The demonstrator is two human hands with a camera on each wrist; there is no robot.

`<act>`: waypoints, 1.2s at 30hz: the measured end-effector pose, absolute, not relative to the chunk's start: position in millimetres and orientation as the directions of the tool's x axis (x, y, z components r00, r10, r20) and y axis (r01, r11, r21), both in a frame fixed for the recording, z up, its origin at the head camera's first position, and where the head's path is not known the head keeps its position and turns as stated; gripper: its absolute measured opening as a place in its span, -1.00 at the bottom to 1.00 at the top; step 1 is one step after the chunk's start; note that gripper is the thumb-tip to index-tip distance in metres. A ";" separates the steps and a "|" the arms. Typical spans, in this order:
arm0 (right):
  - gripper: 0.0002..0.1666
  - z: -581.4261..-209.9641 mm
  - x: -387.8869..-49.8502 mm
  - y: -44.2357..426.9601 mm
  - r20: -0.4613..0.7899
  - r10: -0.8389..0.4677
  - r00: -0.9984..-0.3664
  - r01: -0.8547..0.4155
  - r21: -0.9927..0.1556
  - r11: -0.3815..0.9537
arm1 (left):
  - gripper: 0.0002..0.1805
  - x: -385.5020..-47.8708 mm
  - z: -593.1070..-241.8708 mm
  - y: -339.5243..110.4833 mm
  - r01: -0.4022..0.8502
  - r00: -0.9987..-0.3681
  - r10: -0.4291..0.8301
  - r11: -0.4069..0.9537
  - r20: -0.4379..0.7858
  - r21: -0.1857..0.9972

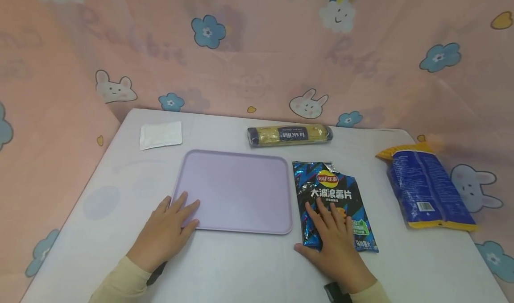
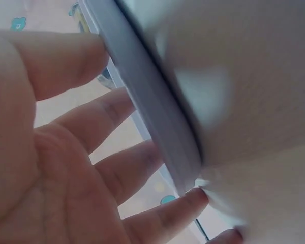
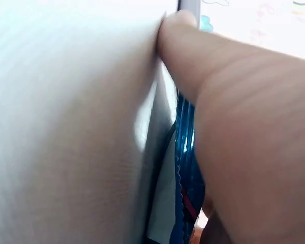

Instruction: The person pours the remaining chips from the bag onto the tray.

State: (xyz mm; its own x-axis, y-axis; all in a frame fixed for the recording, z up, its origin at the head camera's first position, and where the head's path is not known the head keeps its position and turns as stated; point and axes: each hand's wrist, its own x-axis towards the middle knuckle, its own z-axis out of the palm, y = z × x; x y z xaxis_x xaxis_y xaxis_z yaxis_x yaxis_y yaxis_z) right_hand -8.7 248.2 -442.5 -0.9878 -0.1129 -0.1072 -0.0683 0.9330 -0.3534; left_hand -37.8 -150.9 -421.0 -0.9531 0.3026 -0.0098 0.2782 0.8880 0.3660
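A pale purple tray (image 1: 241, 191) lies flat on the white table. My left hand (image 1: 166, 231) rests over its near left corner with the fingers spread. In the left wrist view, the fingertips touch the tray's rim (image 2: 152, 96). A blue and black bag of potato chips (image 1: 333, 182) with a torn top corner lies right of the tray. Spread over its lower half is my right hand (image 1: 333, 249), its thumb off the bag's left edge. The right wrist view shows the thumb against the table and the bag's crimped edge (image 3: 185, 147) beside it.
Behind the tray lies a clear-wrapped yellow roll of noodles or pasta (image 1: 289, 135). A flat white packet (image 1: 160, 135) sits at the back left. On the right edge of the table (image 1: 241, 271) is a blue and yellow bag (image 1: 429, 187). Patterned pink cloth (image 1: 249, 62) hangs behind.
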 end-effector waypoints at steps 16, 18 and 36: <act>-0.34 -448.4 -11.1 250.7 0.005 -0.108 -0.994 -0.101 -0.383 0.918 | -0.48 -48.0 -414.4 -146.4 0.195 -0.954 0.268 0.896 -0.136 0.400; -0.36 -449.8 -12.3 252.4 0.029 -0.100 -0.995 -0.103 -0.406 0.908 | -0.48 -49.3 -414.0 -146.4 0.196 -0.953 0.271 0.895 -0.138 0.401; -0.42 -451.1 -12.7 269.4 0.524 0.127 -0.842 -0.331 -0.687 0.647 | -0.44 -53.5 -415.2 -146.1 0.165 -0.957 0.245 0.901 -0.158 0.401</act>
